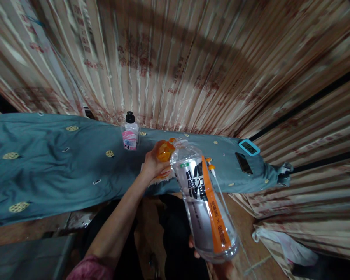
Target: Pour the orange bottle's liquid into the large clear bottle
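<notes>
Here, left hand (153,165) clamped on orange cap (165,151), right hand (218,266) gripping ribbed clear bottle (204,198).

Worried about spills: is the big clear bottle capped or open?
Open: the bottle has a bare neck, tilted toward the left hand, which holds something orange.

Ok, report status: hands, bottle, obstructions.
Left hand shut on orange cap. Right hand shut on bottle, tilted, open. Soap bottle behind, apart.

One head-worn camera looks forward and down from close above the hands, across the teal-covered counter (46,171) toward a striped curtain (192,58) behind
</notes>
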Available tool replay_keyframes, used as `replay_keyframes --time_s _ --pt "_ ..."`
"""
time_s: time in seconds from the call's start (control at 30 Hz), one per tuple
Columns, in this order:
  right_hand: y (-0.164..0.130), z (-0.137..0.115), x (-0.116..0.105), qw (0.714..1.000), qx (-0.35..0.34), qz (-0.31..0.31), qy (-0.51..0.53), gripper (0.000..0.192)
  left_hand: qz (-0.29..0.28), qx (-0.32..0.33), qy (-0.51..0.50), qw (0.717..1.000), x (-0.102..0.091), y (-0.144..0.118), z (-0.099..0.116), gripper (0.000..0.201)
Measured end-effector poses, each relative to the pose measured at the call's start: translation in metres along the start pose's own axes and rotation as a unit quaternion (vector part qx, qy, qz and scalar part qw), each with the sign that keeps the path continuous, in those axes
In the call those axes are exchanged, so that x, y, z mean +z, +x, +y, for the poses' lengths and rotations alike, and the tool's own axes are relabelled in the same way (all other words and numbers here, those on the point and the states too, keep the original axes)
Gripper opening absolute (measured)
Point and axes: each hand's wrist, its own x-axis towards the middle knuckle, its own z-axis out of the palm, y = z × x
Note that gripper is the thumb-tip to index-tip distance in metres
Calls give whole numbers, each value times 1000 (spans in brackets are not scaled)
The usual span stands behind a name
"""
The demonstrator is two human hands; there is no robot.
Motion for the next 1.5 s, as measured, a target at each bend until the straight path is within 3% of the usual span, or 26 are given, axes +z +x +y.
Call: replay_keyframes --time_s 0.4,0.57,0.63,0.7,0.8,0.97,1.1,1.3,1.5 --pt "6 -6 12 999 6 9 38 80 -7 -8 29 1000 -7 -3 13 68" --pt "7 -33 46 997 27 -5 68 76 -13 -8 33 999 -8 -3 13 68" --pt "6 -45 61 995 24 15 98 61 -13 -9 34 999 -8 -3 12 69" --pt "7 -52 70 992 26 13 121 63 -13 -14 28 999 -8 -3 10 71" --pt "10 -50 63 993 44 -2 109 65 -12 -21 16 1000 -8 -3 8 73" --pt "13 -40 42 999 0 -35 39 66 -16 -27 0 1000 -7 -3 6 74" --pt "10 -44 49 996 41 -23 73 68 -19 -27 -13 999 -8 -4 6 73" --pt "8 -56 62 995 49 -13 88 67 -17 -25 -11 999 -8 -3 6 73" --pt "8 -55 58 995 45 -18 86 66 -18 -33 -26 999 -7 -4 5 77"
